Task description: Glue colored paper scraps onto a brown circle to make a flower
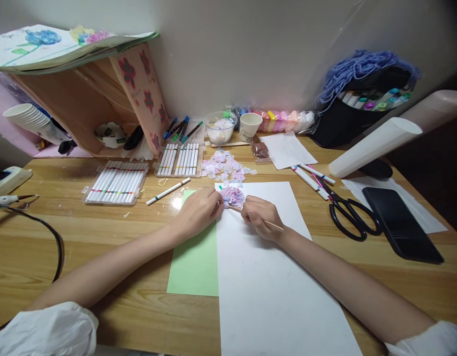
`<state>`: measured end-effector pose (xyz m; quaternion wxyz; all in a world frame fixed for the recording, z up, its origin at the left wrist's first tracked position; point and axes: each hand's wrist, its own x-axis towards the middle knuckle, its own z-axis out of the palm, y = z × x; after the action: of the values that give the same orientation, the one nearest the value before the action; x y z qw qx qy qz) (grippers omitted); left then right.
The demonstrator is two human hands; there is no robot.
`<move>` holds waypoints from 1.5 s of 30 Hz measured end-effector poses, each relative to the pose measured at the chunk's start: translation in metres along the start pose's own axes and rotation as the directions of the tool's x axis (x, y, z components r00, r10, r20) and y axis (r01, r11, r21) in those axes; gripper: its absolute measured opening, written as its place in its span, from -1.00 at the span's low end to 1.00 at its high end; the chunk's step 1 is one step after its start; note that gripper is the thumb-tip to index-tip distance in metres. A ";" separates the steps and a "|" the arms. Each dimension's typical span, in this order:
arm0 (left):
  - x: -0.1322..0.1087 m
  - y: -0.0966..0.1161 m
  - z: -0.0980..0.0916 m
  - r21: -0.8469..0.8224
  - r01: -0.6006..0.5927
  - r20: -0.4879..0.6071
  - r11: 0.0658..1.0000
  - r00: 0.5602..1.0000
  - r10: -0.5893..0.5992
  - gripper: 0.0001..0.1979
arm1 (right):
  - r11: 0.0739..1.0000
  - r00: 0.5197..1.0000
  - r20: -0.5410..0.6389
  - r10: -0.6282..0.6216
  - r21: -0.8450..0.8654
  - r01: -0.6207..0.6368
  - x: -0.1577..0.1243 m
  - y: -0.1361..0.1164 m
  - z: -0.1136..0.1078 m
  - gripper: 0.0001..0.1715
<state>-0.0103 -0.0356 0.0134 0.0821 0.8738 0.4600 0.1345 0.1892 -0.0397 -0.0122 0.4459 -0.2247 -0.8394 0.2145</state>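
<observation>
A white sheet of paper (265, 296) lies on the table, overlapping a green sheet (195, 267) on its left. Near its top sits a round cluster of pink, purple and blue paper scraps (234, 197). My right hand (262, 217) grips a thin wooden stick (273, 225), whose tip reaches the cluster's lower edge. At the cluster's left side my left hand (201, 210) is closed, fingertips pinched together; what they hold, if anything, is hidden. Just beyond the paper is a loose pile of pastel paper scraps (228, 165).
Marker boxes (116, 183) and a loose marker (168, 192) lie to the left. Black scissors (352, 215) and a phone (402, 225) are on the right. A clear bowl (219, 129) and a paper cup (250, 126) stand behind. A cable (60, 242) crosses the left side.
</observation>
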 end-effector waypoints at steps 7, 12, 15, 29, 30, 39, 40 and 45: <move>0.008 -0.007 0.001 0.018 -0.014 -0.007 1.000 1.000 0.014 -0.91 | 0.998 0.995 0.073 0.062 -0.016 -0.061 0.000 0.005 0.002 -0.54; 0.007 -0.009 0.002 0.052 -0.063 -0.050 0.997 0.997 0.065 -0.90 | 0.998 0.996 0.057 0.067 -0.014 -0.066 0.000 0.004 0.001 -0.53; 0.005 -0.011 0.004 0.142 -0.165 -0.065 0.976 0.982 0.175 -0.86 | 0.999 0.999 0.020 0.045 0.001 -0.045 0.000 0.002 0.001 -0.52; 0.008 -0.016 0.003 0.222 -0.177 0.039 0.959 0.984 0.173 -0.76 | 0.996 0.993 0.076 0.094 -0.018 -0.093 0.000 0.005 0.002 -0.54; 0.008 -0.016 0.003 0.192 -0.171 0.027 0.966 0.985 0.169 -0.77 | 0.995 0.992 0.082 0.099 -0.019 -0.098 0.000 0.005 0.002 -0.54; 0.007 -0.023 0.004 -0.179 0.026 -0.039 0.984 0.999 -0.034 -0.67 | 0.979 0.979 0.028 0.201 0.026 -0.202 0.005 0.000 0.002 -0.50; 0.007 -0.023 0.004 -0.191 0.027 -0.022 0.981 0.999 -0.031 -0.58 | 0.975 0.976 0.021 0.217 0.036 -0.218 0.005 0.000 0.002 -0.49; 0.005 -0.024 0.005 -0.156 0.006 0.040 0.988 0.999 0.000 -0.38 | 0.913 0.917 -0.022 0.398 0.108 -0.394 0.004 0.001 0.005 -0.43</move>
<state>-0.0244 -0.0180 0.0030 0.1597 0.8665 0.4476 0.1525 0.1827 -0.0373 -0.0124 0.4222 -0.3717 -0.7547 0.3377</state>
